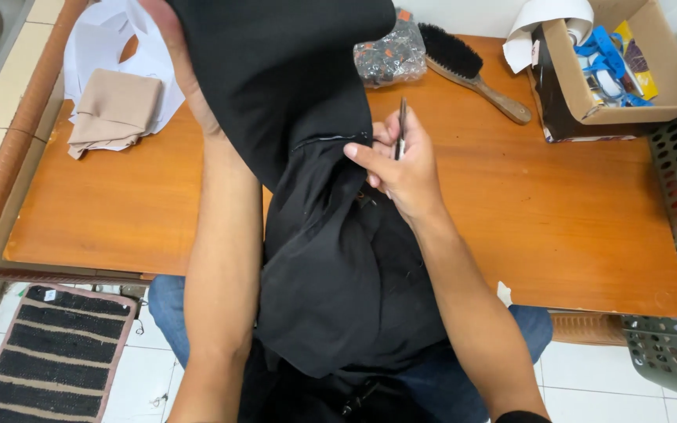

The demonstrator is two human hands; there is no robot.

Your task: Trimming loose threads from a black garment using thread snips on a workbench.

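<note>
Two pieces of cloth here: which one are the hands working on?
The black garment, draped over the left hand and pinched by the right hand. The folded beige cloth lies untouched at the table's corner.

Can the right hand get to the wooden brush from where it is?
Probably yes. The right hand holds a small thin tool at the black garment; the wooden brush lies just beyond it on bare table, nothing between.

Surface: orange-brown wooden table (135,204) | far left: folded beige cloth (113,110) on white plastic bag (95,39) | far centre: clear packet (389,55) of small dark parts, touching wooden-handled black brush (472,70) | far right: open cardboard box (613,70), white paper (538,27) beside it | middle: black garment (315,235) draped over the near edge
</note>
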